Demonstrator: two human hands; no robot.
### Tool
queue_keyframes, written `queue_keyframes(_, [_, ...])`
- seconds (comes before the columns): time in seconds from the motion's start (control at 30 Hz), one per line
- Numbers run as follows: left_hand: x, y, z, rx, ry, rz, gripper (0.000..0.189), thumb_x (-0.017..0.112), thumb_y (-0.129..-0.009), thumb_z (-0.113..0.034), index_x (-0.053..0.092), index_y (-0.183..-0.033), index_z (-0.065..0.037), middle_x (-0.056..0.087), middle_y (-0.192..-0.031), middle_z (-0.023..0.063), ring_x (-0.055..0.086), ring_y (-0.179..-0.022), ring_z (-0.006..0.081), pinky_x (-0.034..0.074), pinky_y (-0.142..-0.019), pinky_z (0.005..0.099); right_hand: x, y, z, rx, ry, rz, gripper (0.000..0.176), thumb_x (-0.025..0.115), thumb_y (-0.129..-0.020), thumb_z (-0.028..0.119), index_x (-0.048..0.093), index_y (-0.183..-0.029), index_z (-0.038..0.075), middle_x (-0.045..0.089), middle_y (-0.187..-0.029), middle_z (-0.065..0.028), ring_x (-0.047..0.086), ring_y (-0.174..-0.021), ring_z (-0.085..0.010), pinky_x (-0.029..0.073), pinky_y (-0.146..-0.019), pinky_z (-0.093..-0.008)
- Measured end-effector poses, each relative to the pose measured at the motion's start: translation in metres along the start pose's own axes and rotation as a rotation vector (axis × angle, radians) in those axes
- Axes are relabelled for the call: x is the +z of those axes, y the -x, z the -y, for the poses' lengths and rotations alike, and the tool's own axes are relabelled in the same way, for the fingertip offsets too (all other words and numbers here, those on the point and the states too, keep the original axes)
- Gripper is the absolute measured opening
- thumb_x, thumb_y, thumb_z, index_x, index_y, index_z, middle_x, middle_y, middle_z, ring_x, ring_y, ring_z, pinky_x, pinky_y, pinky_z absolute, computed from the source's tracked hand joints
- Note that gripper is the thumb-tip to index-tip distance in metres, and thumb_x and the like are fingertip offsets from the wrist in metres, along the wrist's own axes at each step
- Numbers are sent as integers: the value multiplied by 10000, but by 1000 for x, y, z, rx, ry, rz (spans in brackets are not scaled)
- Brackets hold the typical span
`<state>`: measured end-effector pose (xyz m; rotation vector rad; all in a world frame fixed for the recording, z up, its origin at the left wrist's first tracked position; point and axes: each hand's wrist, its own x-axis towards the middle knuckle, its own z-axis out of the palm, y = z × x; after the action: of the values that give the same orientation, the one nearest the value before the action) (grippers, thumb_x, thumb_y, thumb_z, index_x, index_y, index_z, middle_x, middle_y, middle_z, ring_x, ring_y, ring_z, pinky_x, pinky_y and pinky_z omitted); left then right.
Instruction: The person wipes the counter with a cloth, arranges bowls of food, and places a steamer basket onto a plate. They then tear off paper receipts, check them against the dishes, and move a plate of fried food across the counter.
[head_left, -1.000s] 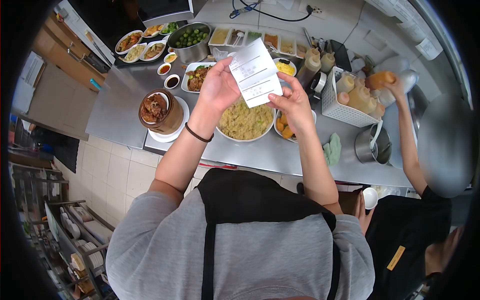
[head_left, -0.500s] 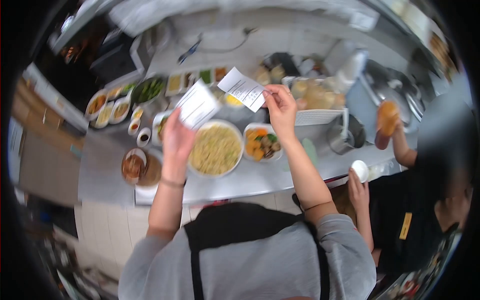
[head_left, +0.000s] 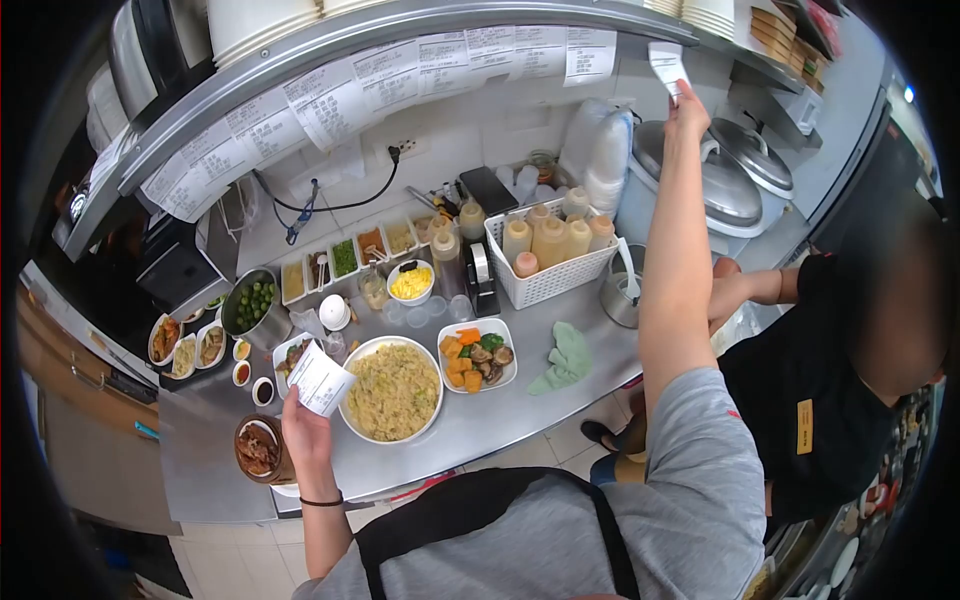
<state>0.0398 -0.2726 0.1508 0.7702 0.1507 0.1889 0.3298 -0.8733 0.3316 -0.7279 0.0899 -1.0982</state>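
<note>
A printed paper slip [head_left: 320, 380] is held in my left hand [head_left: 305, 428], low over the counter, left of a large white bowl of fried rice [head_left: 391, 388]. My right hand [head_left: 686, 108] reaches up to the shelf edge at the upper right, its fingers closed on another slip [head_left: 666, 66]. To its left, a row of printed slips [head_left: 388, 78] hangs from the metal shelf rail. A square white bowl of vegetables and mushrooms [head_left: 477, 356] stands right of the rice.
A white basket of sauce bottles [head_left: 550, 245] stands at the back, near large lidded pots [head_left: 720, 190]. A green cloth [head_left: 564, 358] lies on the counter [head_left: 480, 430]. A co-worker in black [head_left: 810, 430] stands at the right. Small dishes sit at the left.
My right hand has moved up and right to the shelf edge with its slip. My left hand has moved down and left with the other slip. The view now shows the hanging slips.
</note>
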Motion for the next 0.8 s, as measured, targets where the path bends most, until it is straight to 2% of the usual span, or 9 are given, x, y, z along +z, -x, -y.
queue_keyframes(0.1, [5,7,-4,5,-8,-16,372,409,-889,-167,383,-1189,52,486,-1192,147,473,-1107,243,379,-936,381,24,-23,-5,-114,-49,-30,225,422,-746,-101,584,-903,-103,575,-936,-183,575,-810,-233,494,-712,-300])
queue_keyframes(0.23, [5,15,-9,17,-7,-49,379,418,-886,-159,375,-1196,54,476,-1205,141,461,-1118,237,359,-951,376,26,-35,-22,-200,-61,-1,228,489,-767,-46,568,-981,-32,577,-916,-111,561,-778,-186,461,-679,-282])
queue_keyframes(0.3, [0,20,-15,-7,13,-29,373,426,-881,-149,383,-1191,55,470,-1213,138,451,-1129,235,348,-959,369,19,3,-9,-269,82,-131,193,505,-785,7,548,-972,-2,562,-916,-86,548,-803,-188,458,-705,-297])
queue_keyframes(0.37, [-5,27,-27,10,-6,-69,355,441,-872,-137,406,-1173,48,482,-1199,130,460,-1116,230,349,-956,364,14,52,4,-355,-178,75,207,496,-798,46,508,-1001,7,533,-959,-99,531,-841,-217,467,-694,-346])
queue_keyframes(0.43, [-19,36,-38,30,37,-108,334,453,-867,-133,430,-1153,37,496,-1177,120,474,-1092,224,356,-948,360,14,136,10,-246,57,13,297,504,-791,12,451,-1082,-1,521,-950,-121,533,-824,-220,471,-668,-362])
queue_keyframes(0.5, [-29,51,-56,82,85,-117,315,467,-863,-138,453,-1128,33,518,-1139,107,486,-1071,216,368,-934,347,29,232,6,-159,-148,184,296,530,-769,-22,464,-1055,18,530,-896,-113,533,-795,-201,461,-681,-342])
queue_keyframes(0.57, [-35,79,-84,147,85,-113,309,457,-873,-150,460,-1118,38,538,-1108,115,520,-1028,211,400,-902,342,48,347,-4,62,-218,410,273,540,-747,-63,481,-998,26,541,-849,-91,526,-755,-181,440,-709,-312])
queue_keyframes(0.7, [-81,150,-146,300,40,-162,318,455,-878,-167,476,-1106,54,562,-1069,121,553,-978,204,439,-853,328,36,574,-43,322,-133,827,192,519,-711,-118,434,-711,55,492,-703,-59,477,-668,-179,433,-677,-318])
queue_keyframes(0.8, [-127,226,-198,443,-10,-265,325,448,-881,-172,477,-1112,55,568,-1058,121,561,-961,198,446,-838,323,31,748,15,571,-360,1117,243,470,-643,-117,357,-544,74,415,-583,-45,403,-582,-164,383,-582,-285])
